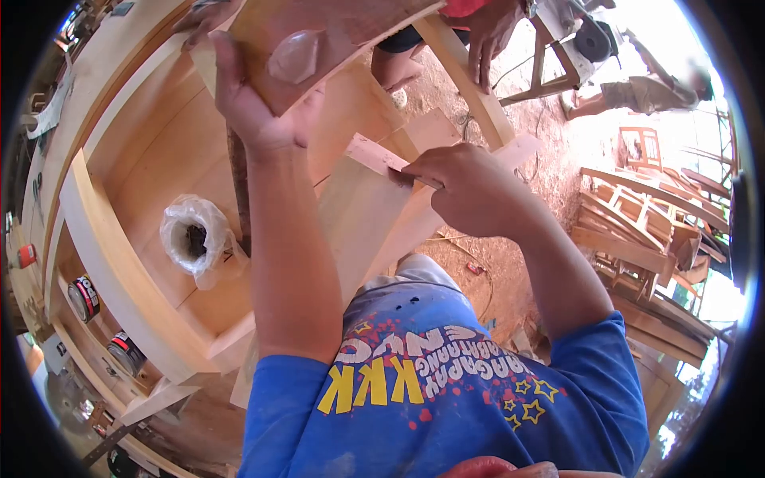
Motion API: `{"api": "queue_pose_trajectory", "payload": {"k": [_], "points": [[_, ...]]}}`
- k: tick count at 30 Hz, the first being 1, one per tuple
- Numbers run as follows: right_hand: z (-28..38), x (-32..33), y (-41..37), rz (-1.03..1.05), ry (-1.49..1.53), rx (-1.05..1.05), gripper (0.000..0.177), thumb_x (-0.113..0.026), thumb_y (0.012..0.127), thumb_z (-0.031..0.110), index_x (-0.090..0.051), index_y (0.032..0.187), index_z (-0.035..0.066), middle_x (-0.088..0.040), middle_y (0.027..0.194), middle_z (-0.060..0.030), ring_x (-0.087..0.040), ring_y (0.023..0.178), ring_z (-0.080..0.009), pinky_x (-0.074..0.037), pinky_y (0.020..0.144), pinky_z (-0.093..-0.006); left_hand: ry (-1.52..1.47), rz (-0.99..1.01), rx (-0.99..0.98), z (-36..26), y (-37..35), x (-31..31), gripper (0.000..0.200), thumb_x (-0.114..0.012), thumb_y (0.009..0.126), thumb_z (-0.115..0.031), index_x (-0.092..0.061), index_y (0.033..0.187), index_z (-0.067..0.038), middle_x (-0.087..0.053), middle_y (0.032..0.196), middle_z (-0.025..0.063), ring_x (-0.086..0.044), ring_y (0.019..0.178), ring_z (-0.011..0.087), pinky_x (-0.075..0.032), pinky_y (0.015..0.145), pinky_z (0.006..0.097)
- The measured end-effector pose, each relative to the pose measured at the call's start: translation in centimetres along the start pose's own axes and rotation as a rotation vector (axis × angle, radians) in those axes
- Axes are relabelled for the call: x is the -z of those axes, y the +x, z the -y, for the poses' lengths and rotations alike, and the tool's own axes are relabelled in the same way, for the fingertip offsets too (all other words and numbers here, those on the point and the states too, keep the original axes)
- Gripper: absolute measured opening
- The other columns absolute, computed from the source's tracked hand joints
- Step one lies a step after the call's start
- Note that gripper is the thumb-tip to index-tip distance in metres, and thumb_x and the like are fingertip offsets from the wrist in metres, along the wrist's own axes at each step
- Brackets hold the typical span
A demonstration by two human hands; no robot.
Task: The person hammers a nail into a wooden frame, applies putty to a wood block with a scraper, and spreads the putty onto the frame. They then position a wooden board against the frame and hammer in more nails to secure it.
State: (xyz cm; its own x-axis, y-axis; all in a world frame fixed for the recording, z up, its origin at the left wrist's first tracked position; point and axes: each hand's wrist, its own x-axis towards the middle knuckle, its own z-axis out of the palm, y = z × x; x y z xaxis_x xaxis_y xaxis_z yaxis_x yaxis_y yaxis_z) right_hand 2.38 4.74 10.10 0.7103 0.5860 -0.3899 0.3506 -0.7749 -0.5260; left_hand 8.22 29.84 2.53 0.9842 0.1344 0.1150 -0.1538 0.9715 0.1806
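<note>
My left hand is wrapped around the lower edge of a flat brown board. On that board sits a glossy, whitish blob of paste. My right hand grips a thin flat scraper, most of it hidden by the fingers. The scraper's tip meets the edge of a pale wooden panel, where a darker smear shows. Pinkish material runs along the top edge of that panel.
A large wooden frame encloses a clear plastic bag. Cans stand at the left. Another person's hand rests on a wooden bar. A further person is behind, near stacked wood pieces.
</note>
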Motion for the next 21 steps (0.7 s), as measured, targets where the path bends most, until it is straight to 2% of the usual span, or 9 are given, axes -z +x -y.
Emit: {"api": "queue_pose_trajectory", "payload": {"k": [2,5,8,9,12,13,16,21], "points": [[0.4,0.1,-0.4,-0.001,-0.035,0.066,0.053,-0.052,0.076,-0.004,-0.073,0.124,0.0,-0.075,0.109,-0.021,-0.071,0.1,-0.0355,-0.055,0.092,-0.0424,0.01,-0.031,-0.016,-0.2,0.2,0.8,0.048,-0.055,0.105,-0.052,-0.065,0.132,-0.015,-0.072,0.126,0.0036,-0.069,0.114,0.0251,-0.059,0.092,0.0435],[2.1,2.8,-0.1,0.162,0.224,-0.148,0.052,-0.052,0.077,-0.003,-0.073,0.124,-0.001,-0.077,0.105,-0.018,-0.074,0.094,-0.0242,-0.057,0.086,-0.0366,0.06,-0.127,-0.063,0.8,0.2,-1.6,0.049,-0.056,0.105,-0.052,-0.065,0.133,-0.013,-0.072,0.126,0.0041,-0.069,0.115,0.026,-0.059,0.095,0.0446],[1.3,2.6,2.5,-0.005,0.294,-0.218,0.052,-0.05,0.078,-0.002,-0.074,0.124,0.0,-0.078,0.102,-0.0144,-0.072,0.09,-0.0156,-0.057,0.081,-0.0319,0.03,-0.12,-0.082,0.7,0.6,0.4,0.051,-0.056,0.105,-0.051,-0.064,0.134,-0.011,-0.071,0.126,0.0053,-0.069,0.116,0.0271,-0.058,0.098,0.0466],[1.6,2.6,3.6,-0.065,0.139,-0.169,0.046,-0.053,0.08,0.001,-0.075,0.121,0.001,-0.077,0.104,-0.0187,-0.074,0.092,-0.0237,-0.057,0.084,-0.0363,-0.026,-0.097,-0.058,0.5,0.7,0.7,0.051,-0.055,0.105,-0.051,-0.064,0.134,-0.01,-0.071,0.126,0.0058,-0.069,0.116,0.0276,-0.057,0.1,0.0475],[4.0,2.3,5.7,-0.085,-0.134,-0.105,0.042,-0.058,0.082,0.006,-0.075,0.119,0.001,-0.076,0.108,-0.0221,-0.074,0.098,-0.0351,-0.056,0.089,-0.041,-0.095,-0.002,-0.028,0.3,0.7,0.4,0.053,-0.051,0.108,-0.049,-0.06,0.137,-0.006,-0.069,0.131,0.0111,-0.067,0.122,0.0298,-0.055,0.105,0.0488],[3.3,1.6,6.3,-0.078,-0.155,-0.068,0.04,-0.061,0.082,0.01,-0.075,0.118,0.001,-0.074,0.111,-0.0228,-0.069,0.106,-0.0424,-0.054,0.095,-0.0452,-0.068,0.025,-0.038,0.3,0.5,-0.2,0.054,-0.049,0.109,-0.048,-0.058,0.14,-0.004,-0.068,0.133,0.0138,-0.066,0.123,0.0304,-0.054,0.107,0.0482],[4.5,0.4,7.0,0.047,-0.254,-0.009,0.043,-0.06,0.08,0.007,-0.074,0.12,0.001,-0.074,0.114,-0.0205,-0.067,0.11,-0.0412,-0.053,0.099,-0.0463,-0.046,0.023,-0.056,0.2,0.1,-1.3,0.06,-0.045,0.111,-0.049,-0.054,0.144,0.0,-0.066,0.136,0.0175,-0.065,0.124,0.0322,-0.053,0.108,0.0488],[7.3,-1.0,5.7,-0.01,-0.29,0.07,0.046,-0.054,0.078,0.001,-0.072,0.12,-0.001,-0.07,0.121,-0.0201,-0.065,0.115,-0.0396,-0.052,0.102,-0.048,-0.082,0.075,-0.068,-0.4,0.6,-0.4,0.062,-0.046,0.11,-0.049,-0.052,0.146,0.001,-0.064,0.139,0.0181,-0.064,0.125,0.0336,-0.052,0.108,0.0501]]}}
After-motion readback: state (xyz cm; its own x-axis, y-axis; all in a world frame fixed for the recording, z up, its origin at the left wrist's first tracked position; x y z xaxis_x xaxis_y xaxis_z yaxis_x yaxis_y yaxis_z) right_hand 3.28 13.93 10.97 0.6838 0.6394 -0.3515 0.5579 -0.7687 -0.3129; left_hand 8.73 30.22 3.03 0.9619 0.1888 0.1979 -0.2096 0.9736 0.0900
